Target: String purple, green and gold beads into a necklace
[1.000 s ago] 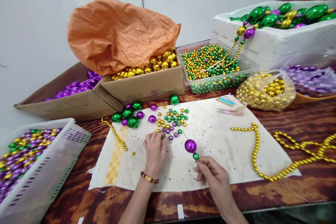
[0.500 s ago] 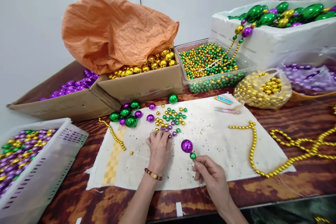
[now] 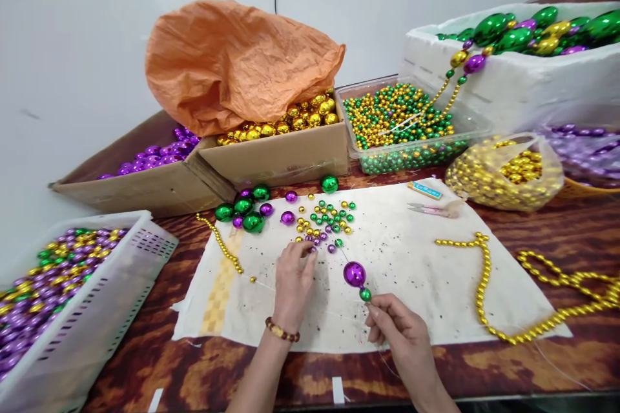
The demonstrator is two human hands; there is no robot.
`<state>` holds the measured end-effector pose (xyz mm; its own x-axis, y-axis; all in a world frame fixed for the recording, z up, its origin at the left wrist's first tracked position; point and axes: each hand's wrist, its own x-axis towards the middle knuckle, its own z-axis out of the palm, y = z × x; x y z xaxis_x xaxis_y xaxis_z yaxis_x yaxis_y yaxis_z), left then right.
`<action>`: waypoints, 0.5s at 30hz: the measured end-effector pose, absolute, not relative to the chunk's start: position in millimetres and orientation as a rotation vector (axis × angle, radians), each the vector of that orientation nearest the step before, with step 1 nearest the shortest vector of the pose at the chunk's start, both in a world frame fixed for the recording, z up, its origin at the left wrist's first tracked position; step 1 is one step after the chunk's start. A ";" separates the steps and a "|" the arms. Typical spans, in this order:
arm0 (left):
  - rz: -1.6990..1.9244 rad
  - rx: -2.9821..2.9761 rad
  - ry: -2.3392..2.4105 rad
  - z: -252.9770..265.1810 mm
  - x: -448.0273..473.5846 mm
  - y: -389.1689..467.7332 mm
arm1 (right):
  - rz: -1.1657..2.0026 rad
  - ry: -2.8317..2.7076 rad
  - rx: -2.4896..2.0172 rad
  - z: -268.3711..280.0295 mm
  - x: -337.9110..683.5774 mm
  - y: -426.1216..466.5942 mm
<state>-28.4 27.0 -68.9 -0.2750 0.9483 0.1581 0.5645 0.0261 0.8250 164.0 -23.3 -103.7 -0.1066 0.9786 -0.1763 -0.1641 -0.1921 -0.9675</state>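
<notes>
My left hand (image 3: 294, 281), wearing a bead bracelet (image 3: 282, 330), has thumb and forefinger pinched at the near edge of the loose beads. A small purple bead (image 3: 313, 249) shows at its fingertips. My right hand (image 3: 404, 339) is closed on a thin string, just below a green bead (image 3: 365, 295). Above that bead on the same string sits a large purple bead (image 3: 354, 274). The string runs up towards another green bead (image 3: 339, 243). Small gold, green and purple beads (image 3: 329, 213) lie scattered beyond my left hand.
A white cloth (image 3: 387, 232) covers the table's middle. Gold bead strands (image 3: 526, 335) lie right, scissors (image 3: 431, 209) at the upper right. Large beads (image 3: 252, 222) cluster upper left. Behind stand a cardboard box (image 3: 281, 158), clear bin (image 3: 411, 158) and foam box (image 3: 484, 84); a white basket (image 3: 130, 290) is left.
My left hand has drawn back slightly from the loose beads and turned, its thumb and forefinger now pinched. My right hand keeps its hold. The whole view has shifted a little.
</notes>
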 end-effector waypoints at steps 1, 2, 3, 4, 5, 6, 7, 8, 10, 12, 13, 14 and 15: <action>1.034 1.711 1.979 -72.2 -27.7 26.8 | 1.478 -1.046 -1.172 -104.3 163.2 -23.6; 0.906 1.859 2.058 -75.6 -26.4 26.7 | 1.465 -1.043 -1.178 -105.1 162.3 -24.0; 0.796 1.969 2.112 -78.8 -24.8 26.8 | 1.456 -1.038 -1.184 -106.0 161.5 -24.4; 0.717 2.045 2.146 -81.8 -23.2 27.1 | 1.451 -1.035 -1.188 -107.0 160.9 -24.7; 0.669 2.094 2.168 -84.3 -22.0 27.6 | 1.454 -1.034 -1.189 -108.0 160.5 -25.1; 0.650 2.121 2.185 -86.2 -21.6 28.5 | 1.462 -1.034 -1.188 -109.0 160.3 -25.3; 0.656 2.127 2.200 -87.2 -22.3 29.7 | 1.472 -1.035 -1.185 -109.9 160.4 -25.6; 0.684 2.114 2.212 -87.2 -24.2 31.5 | 1.482 -1.037 -1.183 -110.7 160.7 -25.7; 0.767 2.056 2.235 -84.2 -32.1 37.1 | 1.500 -1.046 -1.182 -112.0 161.5 -25.8; 0.805 1.999 2.275 -78.2 -44.1 45.5 | 1.510 -1.059 -1.182 -112.7 162.1 -25.9; 0.789 1.983 2.301 -74.8 -50.8 50.3 | 1.511 -1.065 -1.181 -112.9 162.3 -25.8; 0.754 1.974 2.327 -71.8 -57.5 55.1 | 1.509 -1.070 -1.180 -113.0 162.4 -25.8; 0.715 1.964 2.352 -69.4 -63.7 59.4 | 1.504 -1.074 -1.181 -113.0 162.4 -25.7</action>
<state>-63.7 59.4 -69.4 -0.2209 0.9320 0.2872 0.9343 0.1178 0.3364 162.4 -25.7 -113.0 -0.1244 0.9746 -0.1865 -0.1396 -0.2032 -0.9691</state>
